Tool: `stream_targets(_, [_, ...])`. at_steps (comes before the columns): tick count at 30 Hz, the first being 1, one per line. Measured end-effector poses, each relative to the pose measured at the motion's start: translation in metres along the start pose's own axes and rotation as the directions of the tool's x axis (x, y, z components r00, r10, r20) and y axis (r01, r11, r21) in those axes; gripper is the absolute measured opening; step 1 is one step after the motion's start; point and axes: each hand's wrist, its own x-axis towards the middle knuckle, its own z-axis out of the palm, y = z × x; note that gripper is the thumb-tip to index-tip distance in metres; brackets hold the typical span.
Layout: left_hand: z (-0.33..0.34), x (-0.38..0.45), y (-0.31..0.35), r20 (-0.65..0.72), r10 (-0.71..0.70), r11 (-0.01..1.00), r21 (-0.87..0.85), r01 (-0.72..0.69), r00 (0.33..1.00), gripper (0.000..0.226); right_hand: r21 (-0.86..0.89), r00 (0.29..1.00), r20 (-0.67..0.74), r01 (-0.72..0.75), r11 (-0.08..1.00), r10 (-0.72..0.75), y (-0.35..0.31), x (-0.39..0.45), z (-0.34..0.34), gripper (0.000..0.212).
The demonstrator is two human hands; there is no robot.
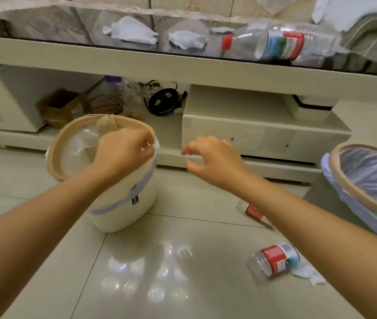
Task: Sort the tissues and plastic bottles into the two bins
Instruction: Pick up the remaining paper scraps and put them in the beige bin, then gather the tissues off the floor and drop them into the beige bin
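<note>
My left hand (pixel 125 150) is closed over the right rim of the cream bin (pixel 123 210), and a small white tissue (pixel 156 143) shows between its fingers. My right hand (pixel 213 157) hovers beside it, fingers curled and apart, with nothing in it. A second bin (pixel 344 189) with a bluish liner stands at the right. On the glass table lie two crumpled tissues (pixel 132 31) (pixel 187 39) and a clear bottle (pixel 275 44) with a red cap. A red-labelled bottle (pixel 275 259) and a tissue (pixel 307 272) lie on the floor. Another bottle (pixel 254 211) is partly hidden by my right forearm.
The low table's edge (pixel 137 61) runs across the view above both bins. Under it are a drawer unit (pixel 252 132), a cardboard box (pixel 58 109) and a black cable coil (pixel 163 101). Glossy floor tiles (pixel 160 284) lie in front.
</note>
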Motion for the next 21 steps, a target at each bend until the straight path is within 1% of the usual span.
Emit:
stream_targets(2, [0.007, -0.006, 0.030, -0.041, 0.067, 0.997, -0.030, -0.068, 0.997, 0.020, -0.004, 0.999, -0.012, -0.050, 0.999, 0.050, 0.024, -0.037, -0.007, 0.025])
stream_targets(3, [0.012, -0.009, 0.044, -0.037, 0.113, 0.993, -0.027, -0.114, 0.993, 0.020, 0.002, 0.996, -0.014, -0.084, 0.996, 0.084, 0.035, -0.055, -0.009, 0.024])
stream_targets(5, [0.027, -0.016, 0.073, 0.021, 0.204, 0.979, -0.034, -0.203, 0.979, 0.021, 0.004, 0.988, -0.011, -0.153, 0.988, 0.153, 0.057, -0.088, -0.009, 0.024])
stream_targets(7, [0.045, -0.022, 0.102, 0.100, 0.255, 0.967, -0.041, -0.252, 0.962, 0.022, 0.005, 0.975, -0.012, -0.222, 0.975, 0.223, 0.076, -0.118, -0.006, 0.024])
stream_targets(11, [0.082, -0.034, 0.152, 0.186, 0.312, 0.950, -0.075, -0.303, 0.932, 0.026, 0.058, 0.937, -0.009, -0.349, 0.935, 0.350, 0.100, -0.172, 0.003, 0.022])
stream_targets(15, [0.111, -0.049, 0.188, 0.270, 0.362, 0.932, -0.103, -0.347, 0.892, 0.026, 0.060, 0.898, -0.013, -0.439, 0.897, 0.440, 0.116, -0.221, 0.011, 0.024])
stream_targets(18, [0.127, -0.063, 0.213, 0.319, 0.396, 0.918, -0.112, -0.381, 0.861, 0.026, 0.138, 0.836, -0.033, -0.539, 0.831, 0.548, 0.127, -0.257, 0.024, 0.020])
stream_targets(21, [0.140, -0.076, 0.240, 0.399, 0.418, 0.907, -0.134, -0.399, 0.816, 0.029, 0.154, 0.780, -0.040, -0.613, 0.775, 0.625, 0.138, -0.290, 0.042, 0.020])
